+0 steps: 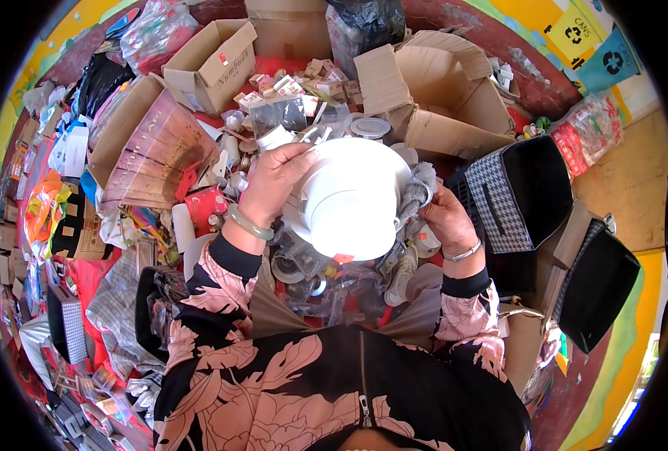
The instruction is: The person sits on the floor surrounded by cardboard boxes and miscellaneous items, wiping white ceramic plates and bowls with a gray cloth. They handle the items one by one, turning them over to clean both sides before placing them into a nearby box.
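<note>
Up in front of my chest is a white round container [353, 214] with a wide flared rim, perhaps a bucket or pot; its exact kind is unclear. My left hand [280, 180] grips the rim on the left side, thumb on top. In my right hand [452, 218] is a bunched grey cloth [418, 192], pressed against the container's right side. A bangle circles my left wrist and a metal bracelet my right. Below the container, clear plastic pieces and a shoe [402, 279] show between my knees.
Cardboard boxes [447, 98] stand ahead, one open, beside a heap of small boxes [296, 86]. To the right are black bins with checked sides [499, 195]. A printed carton [150, 154] leans at left, near a black basket [154, 304]. Mixed items cover the left floor.
</note>
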Demonstrator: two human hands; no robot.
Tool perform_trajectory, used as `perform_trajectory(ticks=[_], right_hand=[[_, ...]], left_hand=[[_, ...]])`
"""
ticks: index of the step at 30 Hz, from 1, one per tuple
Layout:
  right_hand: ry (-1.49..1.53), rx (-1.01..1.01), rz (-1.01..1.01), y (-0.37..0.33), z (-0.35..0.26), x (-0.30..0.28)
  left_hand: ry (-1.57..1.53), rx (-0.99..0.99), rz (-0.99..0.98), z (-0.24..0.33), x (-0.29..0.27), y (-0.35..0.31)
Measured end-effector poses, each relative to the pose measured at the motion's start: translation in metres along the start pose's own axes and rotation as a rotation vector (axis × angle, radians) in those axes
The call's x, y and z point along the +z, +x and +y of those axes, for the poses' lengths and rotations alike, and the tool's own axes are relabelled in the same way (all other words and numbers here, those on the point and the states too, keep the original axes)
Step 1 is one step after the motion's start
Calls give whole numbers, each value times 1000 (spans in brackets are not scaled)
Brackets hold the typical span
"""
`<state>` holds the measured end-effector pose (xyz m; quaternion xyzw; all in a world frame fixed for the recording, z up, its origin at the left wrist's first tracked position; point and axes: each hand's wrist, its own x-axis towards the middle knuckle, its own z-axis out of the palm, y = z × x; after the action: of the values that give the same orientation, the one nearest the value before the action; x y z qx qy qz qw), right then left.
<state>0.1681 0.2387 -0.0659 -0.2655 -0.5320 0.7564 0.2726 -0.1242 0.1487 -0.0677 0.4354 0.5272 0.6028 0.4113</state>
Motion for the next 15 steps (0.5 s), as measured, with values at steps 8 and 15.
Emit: perform_trajectory(ticks=[8, 15], right_hand=[[-274, -24, 120, -1, -1, 12], [-467, 35, 58, -1, -36, 22]], left_hand=[[203, 180, -250, 14, 3, -3], [197, 222, -118, 5, 7, -9]])
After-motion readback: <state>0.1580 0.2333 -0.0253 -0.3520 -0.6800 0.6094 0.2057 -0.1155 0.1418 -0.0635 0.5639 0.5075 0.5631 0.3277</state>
